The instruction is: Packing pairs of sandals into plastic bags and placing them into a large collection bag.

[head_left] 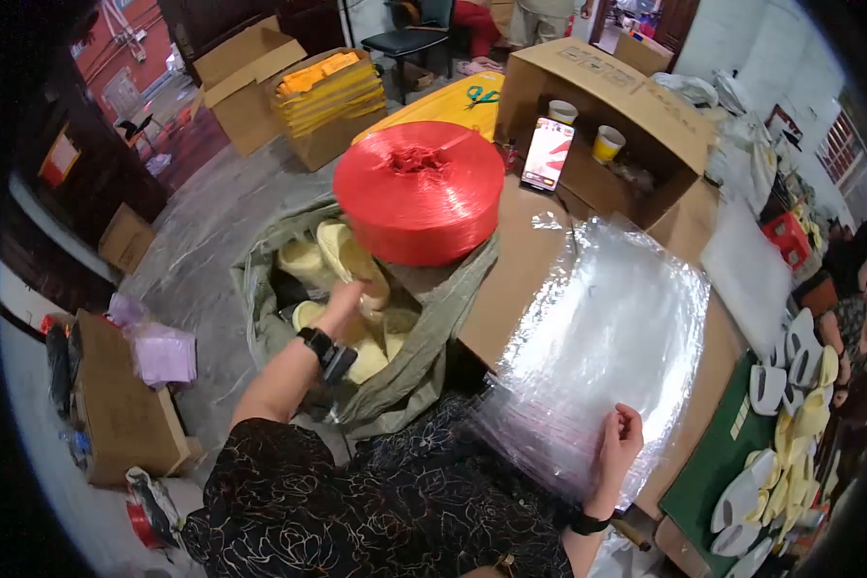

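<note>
Yellow slippers [342, 246] lay at my left hand [354, 292]
From here, I couldn't tell its grip; my right hand [623, 433] curled loosely over clear bags [607, 318].

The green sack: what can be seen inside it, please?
Pale yellow slippers, with the left hand at them. Whatever lies deeper in the green sack is covered by them.

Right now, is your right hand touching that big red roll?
Apart. The head view shows a plain gap: clear plastic bags and brown cardboard lie between the right hand and the red roll.
</note>
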Demonstrator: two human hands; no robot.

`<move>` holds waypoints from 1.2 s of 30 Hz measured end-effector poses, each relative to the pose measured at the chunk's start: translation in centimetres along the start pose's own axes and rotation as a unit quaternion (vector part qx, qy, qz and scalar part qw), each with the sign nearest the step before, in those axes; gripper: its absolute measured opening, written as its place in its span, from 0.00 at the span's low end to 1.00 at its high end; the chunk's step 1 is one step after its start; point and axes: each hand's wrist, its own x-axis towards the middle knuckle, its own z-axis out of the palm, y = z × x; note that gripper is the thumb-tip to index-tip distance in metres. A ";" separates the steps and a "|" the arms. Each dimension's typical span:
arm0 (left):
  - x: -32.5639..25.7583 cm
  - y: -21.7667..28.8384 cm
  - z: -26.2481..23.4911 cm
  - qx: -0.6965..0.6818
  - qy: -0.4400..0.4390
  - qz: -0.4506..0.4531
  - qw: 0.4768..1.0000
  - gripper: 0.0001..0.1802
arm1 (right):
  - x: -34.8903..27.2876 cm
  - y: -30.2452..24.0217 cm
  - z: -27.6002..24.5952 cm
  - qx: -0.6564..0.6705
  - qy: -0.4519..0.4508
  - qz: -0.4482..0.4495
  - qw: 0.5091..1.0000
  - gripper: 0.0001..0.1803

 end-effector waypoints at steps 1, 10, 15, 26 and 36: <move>3.2 -1.1 -0.8 0.002 0.006 -0.021 1.000 0.14 | 0.0 0.0 0.1 0.000 0.007 -0.002 1.000 0.09; 4.5 -7.6 0.5 0.189 0.062 0.169 0.965 0.20 | 0.2 0.0 0.5 -0.025 0.001 -0.011 1.000 0.08; 0.5 -0.2 -1.9 0.248 -0.038 0.021 0.968 0.40 | 0.4 0.1 0.2 -0.069 0.005 -0.052 0.996 0.08; -10.6 19.2 12.6 0.392 0.057 0.608 0.688 0.21 | 0.2 -0.2 0.1 -0.071 0.016 -0.041 0.997 0.08; 6.7 26.7 30.0 0.490 0.073 0.541 0.680 0.49 | 0.0 -0.9 0.5 -0.098 0.027 -0.056 0.993 0.08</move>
